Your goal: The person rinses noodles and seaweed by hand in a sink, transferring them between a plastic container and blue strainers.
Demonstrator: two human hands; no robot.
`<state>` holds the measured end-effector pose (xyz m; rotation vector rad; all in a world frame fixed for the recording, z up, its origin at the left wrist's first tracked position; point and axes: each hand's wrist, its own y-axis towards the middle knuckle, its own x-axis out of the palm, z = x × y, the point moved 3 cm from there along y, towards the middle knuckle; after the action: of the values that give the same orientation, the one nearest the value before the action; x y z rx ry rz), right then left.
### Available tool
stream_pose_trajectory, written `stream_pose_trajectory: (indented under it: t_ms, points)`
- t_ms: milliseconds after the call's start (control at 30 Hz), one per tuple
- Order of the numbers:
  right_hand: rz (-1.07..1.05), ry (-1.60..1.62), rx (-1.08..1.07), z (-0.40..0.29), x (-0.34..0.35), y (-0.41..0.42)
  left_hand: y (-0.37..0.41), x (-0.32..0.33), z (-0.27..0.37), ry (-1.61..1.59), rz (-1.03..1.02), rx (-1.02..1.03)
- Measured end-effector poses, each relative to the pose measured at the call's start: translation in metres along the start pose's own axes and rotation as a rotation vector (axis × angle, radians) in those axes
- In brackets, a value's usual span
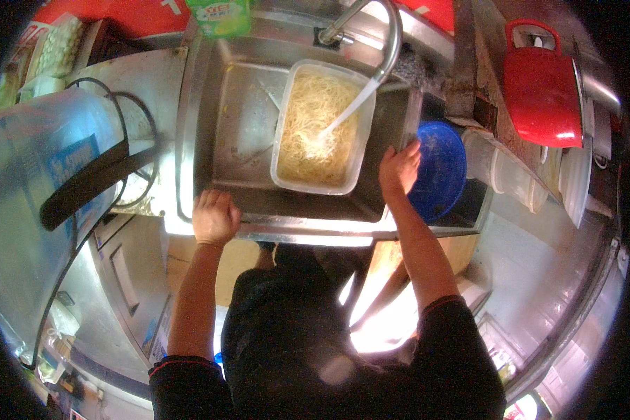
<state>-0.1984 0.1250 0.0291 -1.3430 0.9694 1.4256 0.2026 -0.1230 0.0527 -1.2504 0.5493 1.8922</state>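
Note:
A rectangular translucent plastic tub (363, 152) of pale, thin strands in water stands in the stainless steel sink (241, 173). Water runs into it from the curved metal faucet (392, 47). My left hand (215, 218) rests with curled fingers on the sink's near left edge; whether it grips the rim cannot be told. My right hand (400, 169) lies on the divider at the sink's right side, its fingers extended beside a round blue plastic basket (441, 173). Neither hand touches the tub.
A green package (220, 17) stands behind the sink. A red plastic container with a handle (543, 94) is at the upper right, above translucent containers (509, 176). At left, a large clear plastic-covered thing with black handles (42, 152) stands beside the sink.

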Motion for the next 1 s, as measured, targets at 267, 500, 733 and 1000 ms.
stream_pose_trajectory:
  t_ms: [267, 500, 733, 1000]
  points:
    - [0.041, 0.014, -0.018, 0.006, 0.007, 0.001, 0.001, -0.001, 0.001, 0.008, 0.054, 0.027]
    - [0.064, -0.030, -0.055, 0.005, 0.010, 0.000, 0.000, 0.000, 0.000, 0.007, 0.048, 0.012]
    - [-0.026, 0.088, 0.046, -0.005, -0.007, 0.001, 0.000, -0.001, 0.000, 0.014, 0.054, 0.008]
    - [0.015, 0.053, 0.005, -0.002, -0.003, 0.000, 0.003, -0.005, 0.003, -0.009, 0.062, 0.024]
